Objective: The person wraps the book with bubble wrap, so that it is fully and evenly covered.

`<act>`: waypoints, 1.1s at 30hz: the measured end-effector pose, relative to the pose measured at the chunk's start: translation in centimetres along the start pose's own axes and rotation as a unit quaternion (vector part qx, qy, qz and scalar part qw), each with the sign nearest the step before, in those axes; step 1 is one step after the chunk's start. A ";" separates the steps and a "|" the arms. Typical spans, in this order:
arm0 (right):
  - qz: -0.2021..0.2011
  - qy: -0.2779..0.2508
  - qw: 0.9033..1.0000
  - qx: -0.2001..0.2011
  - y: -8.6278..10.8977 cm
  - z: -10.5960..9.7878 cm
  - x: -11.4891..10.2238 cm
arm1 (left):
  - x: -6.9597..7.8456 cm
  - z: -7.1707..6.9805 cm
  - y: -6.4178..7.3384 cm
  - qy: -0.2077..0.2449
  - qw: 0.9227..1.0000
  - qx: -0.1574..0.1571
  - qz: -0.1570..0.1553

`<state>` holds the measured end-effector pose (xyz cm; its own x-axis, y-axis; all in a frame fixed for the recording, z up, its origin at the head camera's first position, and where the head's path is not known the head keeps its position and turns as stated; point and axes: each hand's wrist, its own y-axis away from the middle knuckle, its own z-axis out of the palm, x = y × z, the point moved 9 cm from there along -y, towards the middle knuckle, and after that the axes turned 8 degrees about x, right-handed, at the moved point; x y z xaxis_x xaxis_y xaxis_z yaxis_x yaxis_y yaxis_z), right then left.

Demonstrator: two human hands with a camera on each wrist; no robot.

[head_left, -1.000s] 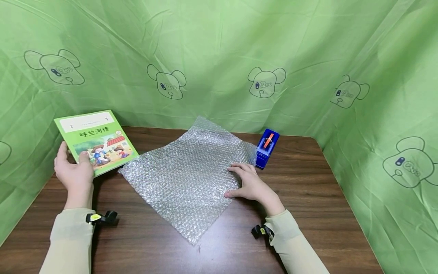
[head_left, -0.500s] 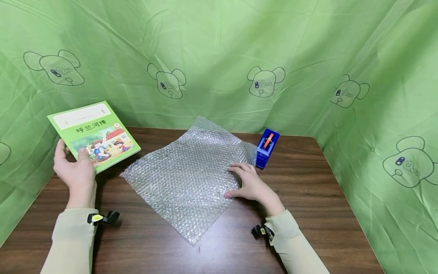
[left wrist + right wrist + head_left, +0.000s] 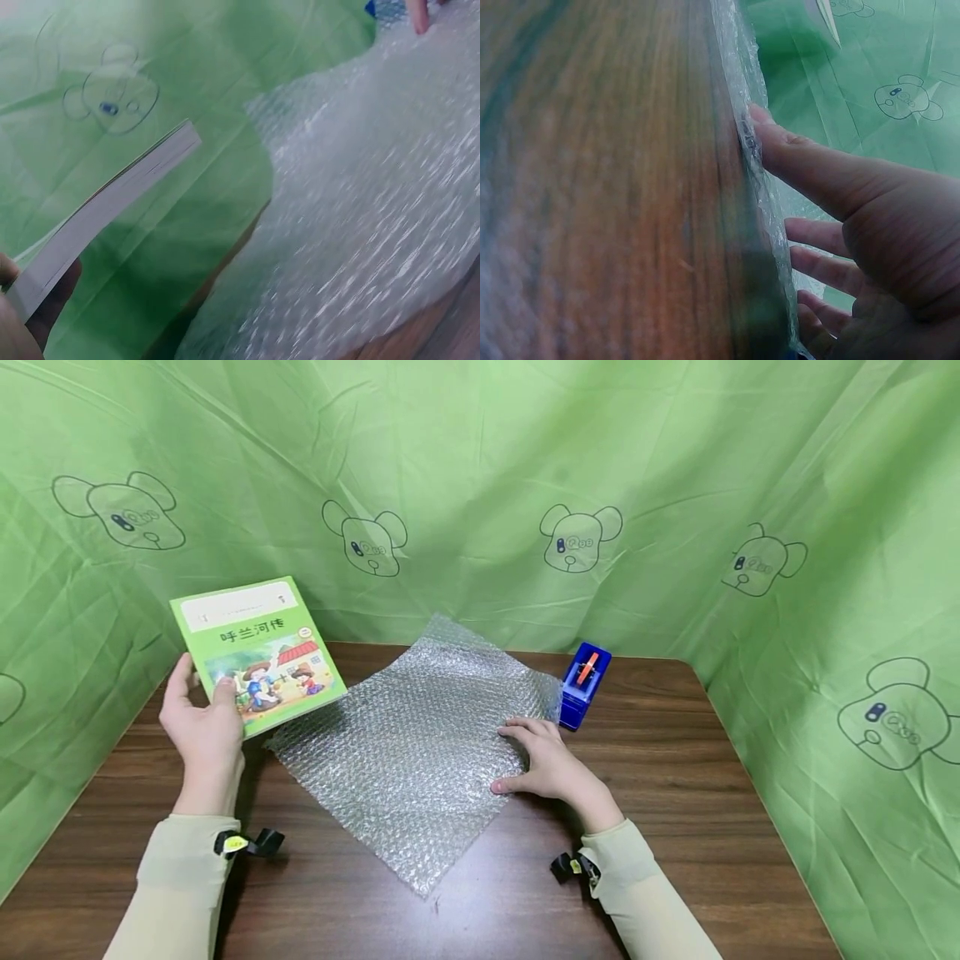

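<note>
The grip of the left hand [image 3: 202,718] is closed on a green book [image 3: 258,643], thumb over the lower part of the cover and fingers behind, perhaps because pinching one side leaves most of the book free. The book is tilted, cover toward the head camera, and seems raised off the worktop [image 3: 675,768]; its lower right corner overlaps the bubble wrap's left end in the head view, though the left wrist view shows the two apart. The right hand [image 3: 551,764] grips nothing: its fingers are spread and rest on the right edge of the bubble wrap [image 3: 412,752], probably to steady so light a sheet. The wrap lies with one corner toward the person, its far part slightly rippled. Just past its right corner stands a blue object [image 3: 573,710] with an orange part, conveniently near the right hand. A green curtain [image 3: 480,443] surrounds the worktop.
</note>
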<state>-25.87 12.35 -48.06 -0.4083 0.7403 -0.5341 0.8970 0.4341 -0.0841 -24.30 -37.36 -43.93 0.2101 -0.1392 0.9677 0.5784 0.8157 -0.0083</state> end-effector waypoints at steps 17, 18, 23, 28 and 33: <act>0.012 0.003 1.000 -0.008 0.1 0.2 0.1 | -1.0 4.6 5.7 -0.058 0.993 -0.102 -0.009; 0.012 0.003 1.000 -0.008 0.1 0.2 0.1 | -1.2 4.9 6.1 -0.064 0.992 -0.108 -0.008; 0.009 0.006 1.000 -0.007 0.0 0.2 0.1 | -2.0 6.0 8.1 -0.114 0.984 -0.139 -0.005; 0.005 0.009 1.000 -0.006 0.0 0.1 0.0 | -3.0 7.5 10.2 -0.136 0.974 -0.182 -0.005; 0.003 0.013 1.000 -0.006 0.0 0.0 -0.2 | -4.0 8.5 11.8 -0.139 0.964 -0.226 -0.006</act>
<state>-25.76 12.21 -47.96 -0.4070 0.7557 -0.5130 0.8975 0.4353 -0.0708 -25.00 -22.39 -45.78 0.0177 0.0598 0.9981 0.8769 0.4785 -0.0442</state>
